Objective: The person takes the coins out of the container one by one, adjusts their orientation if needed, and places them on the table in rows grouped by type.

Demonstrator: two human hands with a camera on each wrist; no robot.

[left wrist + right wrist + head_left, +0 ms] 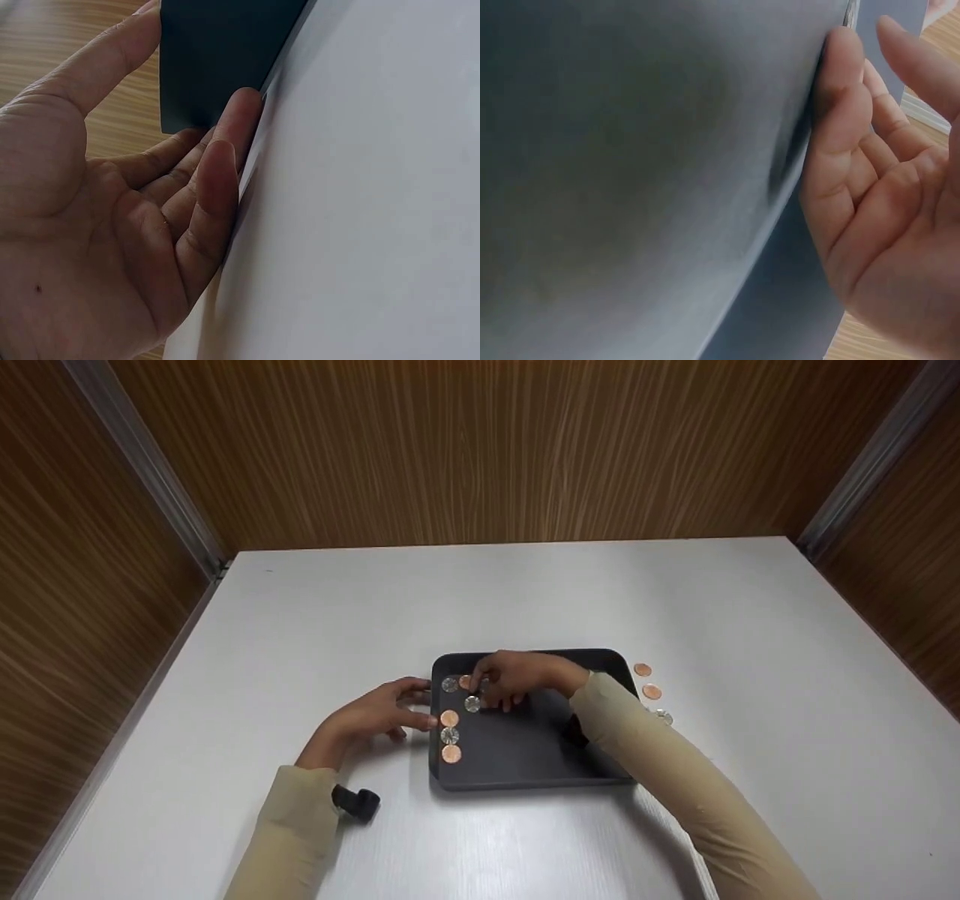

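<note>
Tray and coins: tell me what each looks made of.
Tray: probably plastic, dark grey and matte, judging by its dull, even surface and rounded corners; coated metal is possible. Coins: metal, some copper-coloured, some silvery and shiny, catching the light. Table: white, smooth, faintly glossy, likely laminate.

Place: a recording booth or lab bench, not a lived-in room.
Walls: wood-grain panels (480,450) close in three sides.
Corners: metal strips (142,465) join the panels.
Surface: plain white table (525,592).
Props: dark tray (525,750) with coins (450,735).
</note>
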